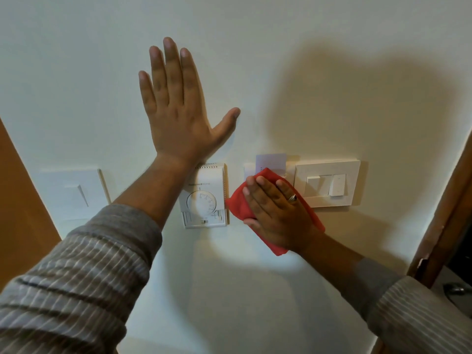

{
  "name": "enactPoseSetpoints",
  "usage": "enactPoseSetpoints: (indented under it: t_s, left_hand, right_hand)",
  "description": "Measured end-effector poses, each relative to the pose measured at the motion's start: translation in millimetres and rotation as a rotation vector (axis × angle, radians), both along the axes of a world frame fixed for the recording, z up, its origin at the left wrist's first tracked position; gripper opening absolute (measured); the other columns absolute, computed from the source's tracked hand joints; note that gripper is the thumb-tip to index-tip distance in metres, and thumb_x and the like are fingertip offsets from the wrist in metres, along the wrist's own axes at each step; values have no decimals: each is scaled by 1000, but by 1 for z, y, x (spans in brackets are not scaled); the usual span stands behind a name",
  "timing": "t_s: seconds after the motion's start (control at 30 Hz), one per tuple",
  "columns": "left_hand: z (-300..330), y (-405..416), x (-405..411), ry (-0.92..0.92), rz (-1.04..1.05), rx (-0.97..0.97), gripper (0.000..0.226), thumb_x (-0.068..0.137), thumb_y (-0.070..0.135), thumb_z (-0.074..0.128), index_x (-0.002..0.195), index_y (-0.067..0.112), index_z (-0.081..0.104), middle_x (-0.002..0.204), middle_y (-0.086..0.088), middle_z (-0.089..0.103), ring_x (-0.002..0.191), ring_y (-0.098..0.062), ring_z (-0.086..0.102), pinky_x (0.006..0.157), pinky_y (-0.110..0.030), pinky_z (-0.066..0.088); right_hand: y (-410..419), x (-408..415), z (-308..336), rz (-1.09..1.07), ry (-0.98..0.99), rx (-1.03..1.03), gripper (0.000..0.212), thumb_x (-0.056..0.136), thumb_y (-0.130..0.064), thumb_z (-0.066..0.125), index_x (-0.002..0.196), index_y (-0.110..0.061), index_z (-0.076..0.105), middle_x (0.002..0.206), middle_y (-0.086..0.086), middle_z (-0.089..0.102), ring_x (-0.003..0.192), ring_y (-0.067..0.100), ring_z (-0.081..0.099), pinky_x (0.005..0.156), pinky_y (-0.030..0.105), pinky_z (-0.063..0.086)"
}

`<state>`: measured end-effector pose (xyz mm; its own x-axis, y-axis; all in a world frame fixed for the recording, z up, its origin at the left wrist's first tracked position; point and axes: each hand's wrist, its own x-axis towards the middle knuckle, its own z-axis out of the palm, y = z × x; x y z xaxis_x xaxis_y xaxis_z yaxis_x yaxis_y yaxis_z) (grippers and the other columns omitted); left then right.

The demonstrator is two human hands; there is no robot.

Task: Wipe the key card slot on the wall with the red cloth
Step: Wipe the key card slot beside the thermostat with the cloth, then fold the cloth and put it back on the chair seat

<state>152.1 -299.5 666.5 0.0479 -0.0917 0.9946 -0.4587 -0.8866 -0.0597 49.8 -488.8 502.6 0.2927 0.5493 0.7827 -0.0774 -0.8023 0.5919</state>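
We face a pale, smooth wall (332, 72) lit warmly from the right, with a wooden door frame (444, 213) at its right edge and a brown panel (18, 200) at its left. The thermostat (204, 198), a white box with a round dial, serves as our landmark. Left of it sits a plain white switch plate (71, 195). Right of it, just beside, is the key card slot (249, 171), mostly covered; a pale card (270, 162) stands upright in it, its top edge poking above. Further right of that is a white switch panel (329, 183) with rocker switches.

Our left hand (176, 111) lies flat and open on the wall above the thermostat, fingers spread and pointing up, grasping nothing; the wrist crosses the thermostat's top left corner. Our right hand (275, 208), wearing a ring (293, 197), presses the red cloth (240, 203) flat against the wall over the slot, palm down, fingers extended up and left. The cloth's long axis runs diagonally, from upper left near the thermostat's right edge down to the lower right. Both sleeves are striped.
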Motion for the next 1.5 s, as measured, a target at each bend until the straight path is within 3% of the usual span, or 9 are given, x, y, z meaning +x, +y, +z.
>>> enactPoseSetpoints:
  t_s: [0.4,0.57,0.73,0.87,1.0,1.13,1.27,1.37,1.5]
  left_hand:
    - [-2,2,-2,25,-24,13,108,91,80,36,157,-4,20,164,-30,22,152,-49,20,124,-63,15]
    - [-1,2,0,44,-22,20,108,91,80,36,157,-3,18,164,-30,21,152,-49,19,123,-63,14]
    - [1,6,-11,117,-25,57,106,93,78,35,157,-4,18,164,-31,19,153,-50,18,124,-63,12]
    - [-19,23,-27,243,-177,80,96,97,67,42,158,-4,18,165,-33,14,154,-51,12,124,-61,8]
    - [-107,54,-71,279,-381,91,82,99,53,47,151,-9,35,160,-37,23,151,-52,19,124,-59,21]
    - [-181,80,-122,549,-637,-67,73,91,54,56,143,2,51,154,-19,45,146,-31,39,119,-40,34]
    - [-185,104,-140,1200,-1089,-386,56,77,70,65,121,35,62,119,8,71,108,-4,68,85,-16,55]
    - [-188,129,-133,1629,-1403,-663,47,88,57,68,118,22,71,115,-5,78,104,-17,76,76,-22,61]
    - [-222,158,-136,1724,-1406,-863,31,101,36,56,122,16,69,114,-8,78,102,-23,76,75,-29,63]
  right_hand:
    - [-21,-31,5,162,145,157,38,105,-16,47,139,1,47,147,22,42,140,38,40,117,50,32]
    - [4,-42,11,28,-78,617,48,95,-27,64,134,0,56,126,24,63,114,42,55,94,52,50]
    - [27,-59,26,187,193,1221,65,87,-26,73,144,-10,47,125,11,62,116,30,48,97,42,44]
    - [40,-72,32,322,391,1394,20,84,-20,76,100,-28,68,97,-7,63,90,15,61,77,27,48]
    - [67,-85,31,488,443,1596,21,85,-20,76,83,-37,64,89,-13,67,83,5,64,72,24,51]
    - [108,-93,37,694,507,1782,14,88,-17,73,93,-29,68,93,-8,73,90,14,70,80,36,59]
    - [156,-95,42,870,595,1905,13,90,-14,71,102,-17,70,97,3,76,91,19,73,76,30,58]
    - [187,-90,31,837,565,1964,14,91,-20,69,105,-18,70,99,3,75,92,18,73,75,30,59]
    - [214,-95,-24,578,615,1971,36,93,-49,63,127,-41,54,118,-13,65,96,-1,67,77,21,57]
